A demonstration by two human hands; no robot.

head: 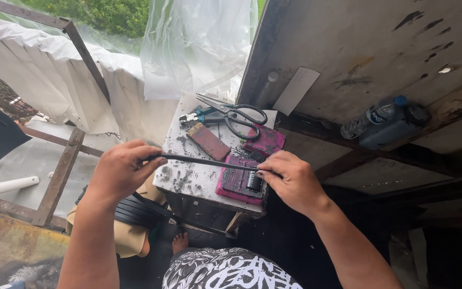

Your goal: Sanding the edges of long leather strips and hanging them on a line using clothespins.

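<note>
black strip (204, 160) mid-frame, stretched between hands | left hand (121, 171), right hand (290, 179) each pinching one end | one scissors (236, 115), two pink blocks (239, 182)

Daylight from upper left, plastic sheet (199, 43) glares; lower right v. dark, edges bend w/ wide-angle.

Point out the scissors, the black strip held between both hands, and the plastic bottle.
scissors (240, 119): head view, on the black handle loops.
black strip (209, 161): head view, on its middle, between the two hands.
plastic bottle (372, 116): head view, on its clear body.
</note>
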